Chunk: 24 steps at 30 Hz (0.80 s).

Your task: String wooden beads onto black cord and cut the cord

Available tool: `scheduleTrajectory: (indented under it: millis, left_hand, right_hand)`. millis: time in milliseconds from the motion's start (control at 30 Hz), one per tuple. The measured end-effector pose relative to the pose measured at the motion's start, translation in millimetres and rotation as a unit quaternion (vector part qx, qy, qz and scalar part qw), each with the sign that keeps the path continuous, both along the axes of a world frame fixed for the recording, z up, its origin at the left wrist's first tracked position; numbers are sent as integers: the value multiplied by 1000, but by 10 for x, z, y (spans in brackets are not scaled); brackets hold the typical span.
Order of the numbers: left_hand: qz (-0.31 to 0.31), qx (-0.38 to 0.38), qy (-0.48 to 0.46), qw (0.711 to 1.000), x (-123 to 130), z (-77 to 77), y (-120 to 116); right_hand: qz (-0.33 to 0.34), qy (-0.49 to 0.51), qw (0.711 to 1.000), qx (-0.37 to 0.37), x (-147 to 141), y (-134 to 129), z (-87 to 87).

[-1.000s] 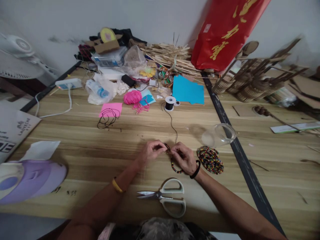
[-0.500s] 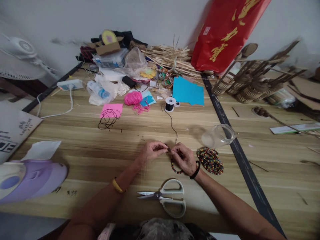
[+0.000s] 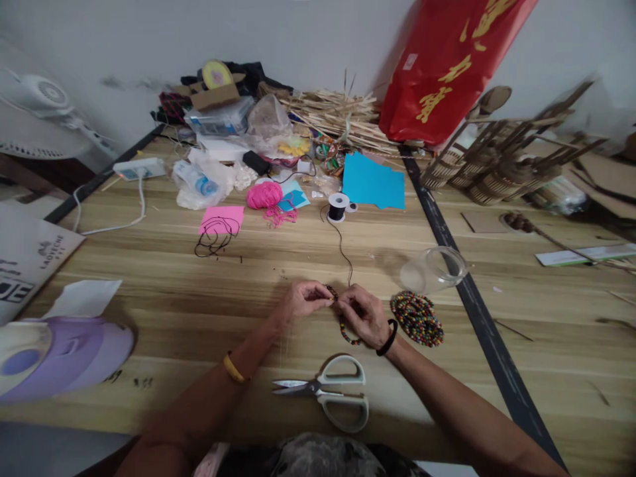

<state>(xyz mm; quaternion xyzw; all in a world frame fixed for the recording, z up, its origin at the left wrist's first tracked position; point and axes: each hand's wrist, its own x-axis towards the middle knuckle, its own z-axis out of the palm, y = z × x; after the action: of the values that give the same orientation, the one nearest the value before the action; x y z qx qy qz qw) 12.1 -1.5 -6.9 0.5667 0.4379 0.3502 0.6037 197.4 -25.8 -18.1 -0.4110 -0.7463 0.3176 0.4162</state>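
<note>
A short strand of coloured beads (image 3: pixel 349 338) runs between my two hands and curves down onto the table below them. My left hand (image 3: pixel 304 299) pinches the strand near its upper part, fingertips pressed together. Close beside it, my right hand (image 3: pixel 365 313) is closed on the strand too, and its fingers hide part of it. A black cord (image 3: pixel 344 248) leads from the spool (image 3: pixel 337 208) down to my right hand. To the right lies a coiled heap of bead strands (image 3: pixel 417 318). Scissors (image 3: pixel 320 391) with pale handles lie nearer me, blades pointing left.
A clear jar (image 3: pixel 434 270) lies right of my hands. Farther back are pink yarn (image 3: pixel 264 195), blue sheets (image 3: pixel 373 180) and a pink note (image 3: pixel 221 220) with black cord loops. A purple appliance (image 3: pixel 89 358) is at left, woven baskets (image 3: pixel 501 177) at right.
My fingertips shift slightly on the bead strand, and a little more of it shows between them. The other things stay where they were.
</note>
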Motion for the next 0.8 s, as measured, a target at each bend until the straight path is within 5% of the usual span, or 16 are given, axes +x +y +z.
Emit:
scheduleTrajectory:
  millis: [800]
  left_hand:
    - [-28,8,23,999,-21,50,-17]
  right_hand:
    - [12,0,1000,25,12,9,-43]
